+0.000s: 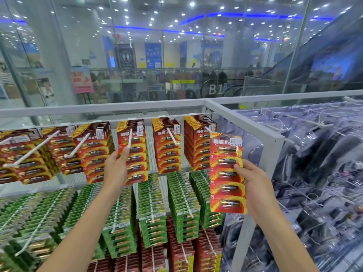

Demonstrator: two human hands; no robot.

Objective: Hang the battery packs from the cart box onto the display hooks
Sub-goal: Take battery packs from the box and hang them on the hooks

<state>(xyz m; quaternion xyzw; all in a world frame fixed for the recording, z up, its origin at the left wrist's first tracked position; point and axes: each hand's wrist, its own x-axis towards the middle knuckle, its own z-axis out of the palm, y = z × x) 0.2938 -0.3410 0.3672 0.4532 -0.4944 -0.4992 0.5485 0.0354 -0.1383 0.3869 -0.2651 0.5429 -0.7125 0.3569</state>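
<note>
We're holding up one red and yellow battery pack (227,173), a tall card with five batteries stacked down it and a price sticker on top, hanging upright by the rightmost top-row display hook (207,129). The other white hooks (130,138) are sticking out toward us, loaded with matching red packs (167,146).

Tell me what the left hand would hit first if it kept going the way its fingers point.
Probably the white hook: the left hand reaches up toward its tip, fingers at or just below it. Behind hangs a red battery pack. Depth is unclear, so contact may already exist.
</note>
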